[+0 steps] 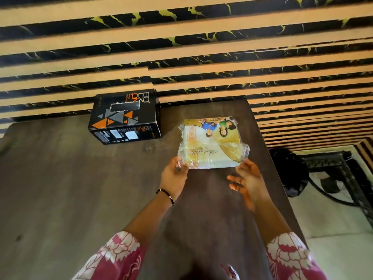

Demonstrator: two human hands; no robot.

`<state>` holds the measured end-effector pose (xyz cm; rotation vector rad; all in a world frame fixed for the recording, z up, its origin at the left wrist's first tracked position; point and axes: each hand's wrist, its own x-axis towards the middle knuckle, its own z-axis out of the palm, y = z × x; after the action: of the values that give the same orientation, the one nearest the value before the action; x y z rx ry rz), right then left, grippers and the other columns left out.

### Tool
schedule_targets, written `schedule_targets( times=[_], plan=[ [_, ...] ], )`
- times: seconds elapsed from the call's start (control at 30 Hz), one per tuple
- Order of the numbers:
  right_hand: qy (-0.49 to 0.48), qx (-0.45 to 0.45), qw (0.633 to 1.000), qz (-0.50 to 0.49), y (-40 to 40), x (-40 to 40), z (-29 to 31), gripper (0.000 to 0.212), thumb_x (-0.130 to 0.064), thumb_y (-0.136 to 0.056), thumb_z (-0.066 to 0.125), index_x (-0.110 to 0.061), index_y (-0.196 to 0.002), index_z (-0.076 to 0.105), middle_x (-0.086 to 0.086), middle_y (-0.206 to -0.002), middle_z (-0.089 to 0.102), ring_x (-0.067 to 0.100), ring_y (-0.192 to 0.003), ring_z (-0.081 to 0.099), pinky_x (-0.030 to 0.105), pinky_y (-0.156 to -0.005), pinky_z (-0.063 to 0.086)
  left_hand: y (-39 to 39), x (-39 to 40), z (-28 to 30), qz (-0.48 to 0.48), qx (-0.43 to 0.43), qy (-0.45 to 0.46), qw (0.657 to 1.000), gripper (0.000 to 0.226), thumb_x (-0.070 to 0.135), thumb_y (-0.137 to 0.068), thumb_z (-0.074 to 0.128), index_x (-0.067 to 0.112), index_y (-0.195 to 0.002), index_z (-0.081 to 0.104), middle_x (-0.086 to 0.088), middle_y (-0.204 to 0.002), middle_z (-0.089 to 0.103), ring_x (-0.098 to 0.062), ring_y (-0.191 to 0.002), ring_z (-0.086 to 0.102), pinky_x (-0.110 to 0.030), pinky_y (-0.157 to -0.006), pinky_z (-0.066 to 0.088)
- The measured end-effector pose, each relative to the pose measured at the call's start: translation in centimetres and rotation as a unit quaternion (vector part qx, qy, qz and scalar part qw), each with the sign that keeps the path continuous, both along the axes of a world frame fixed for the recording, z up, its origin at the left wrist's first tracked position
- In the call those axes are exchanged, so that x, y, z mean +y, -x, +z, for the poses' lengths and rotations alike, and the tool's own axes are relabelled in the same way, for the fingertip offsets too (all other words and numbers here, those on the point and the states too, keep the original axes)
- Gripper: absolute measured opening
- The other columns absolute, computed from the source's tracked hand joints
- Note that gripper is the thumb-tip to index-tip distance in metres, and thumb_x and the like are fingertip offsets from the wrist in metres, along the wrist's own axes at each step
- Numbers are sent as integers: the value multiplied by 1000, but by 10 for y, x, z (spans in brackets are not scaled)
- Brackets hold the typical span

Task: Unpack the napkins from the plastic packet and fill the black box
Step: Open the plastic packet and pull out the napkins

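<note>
At the far left the brown desk [60, 178] runs out of the picture, and its near edge is hidden under the person's pink, white-flowered sleeves [113, 259], which are themselves cut off at the bottom. Toward the back of the desk, against the striped black and tan wall [181, 37], stands the black box [124, 118]. It bears orange and grey triangles and a torn slot in its top face; the small print on its near side is too fine to read, and the slot shows only darkness, so its contents cannot be told.

To the right of the box, apart from it, lies the plastic packet [212, 142]. It is flat on the desk, clear and crinkled, printed in yellow and white with small figures in blue and green and a line of script seen upside down and hard to read. The napkins show only as a pale block through the film.

The left hand [174, 174], a dark beaded bracelet [165, 196] on its wrist, pinches the near left corner of the packet; its fingertips are partly hidden behind the glossy film. The right hand [248, 180] is spread, fingers loosely apart, its fingertips at the near right corner of the packet; whether they touch it cannot be told.

Beyond the right edge of the desk a dark rounded thing [288, 170] sits on the pale floor [333, 219], too shadowed to name.
</note>
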<state>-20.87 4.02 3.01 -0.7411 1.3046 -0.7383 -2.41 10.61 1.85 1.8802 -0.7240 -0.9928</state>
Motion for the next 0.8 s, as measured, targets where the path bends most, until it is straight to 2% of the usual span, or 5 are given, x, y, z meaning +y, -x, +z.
schedule_targets(
  times=[0.17,0.37,0.6,0.67,0.8],
  plan=[
    [-16,17,1000,3,2,76,5,32,-11,-92,52,-27,-119,44,-6,-104,57,23,-79,62,33,-63,50,-8,75,9,4,48,14,999,8,12,-92,51,13,-98,56,1,-76,58,-12,-57,46,-8,-41,38],
    [-16,21,1000,12,-1,157,9,21,-11,-91,53,-26,-105,57,0,-100,65,24,-76,62,33,-62,50,-30,157,-1,-33,37,-14,999,7,14,-92,54,12,-96,58,5,-65,56,-4,-37,45,-11,-42,38],
    [-25,38,999,-20,-5,213,7,19,-8,-91,53,-20,-106,55,7,-103,64,26,-79,62,32,-61,47,-40,214,-8,-76,3,-22,997,21,12,-91,54,17,-71,49,10,-45,47,-3,-40,43,-22,-47,42],
    [-13,79,996,-50,-8,223,3,24,-7,-90,55,-14,-112,52,11,-107,63,24,-82,60,31,-61,47,-40,216,-7,-102,-71,-13,992,4,17,-91,54,18,-87,55,10,-60,58,-13,-57,56,-30,-59,45],
    [153,301,937,-93,-17,235,16,29,-4,-85,57,-16,-111,54,9,-109,62,24,-89,59,32,-72,44,-43,211,4,-150,-254,10,955,45,34,-85,46,17,-127,45,-2,-121,56,-25,-109,54,-34,-90,42]
  ],
)
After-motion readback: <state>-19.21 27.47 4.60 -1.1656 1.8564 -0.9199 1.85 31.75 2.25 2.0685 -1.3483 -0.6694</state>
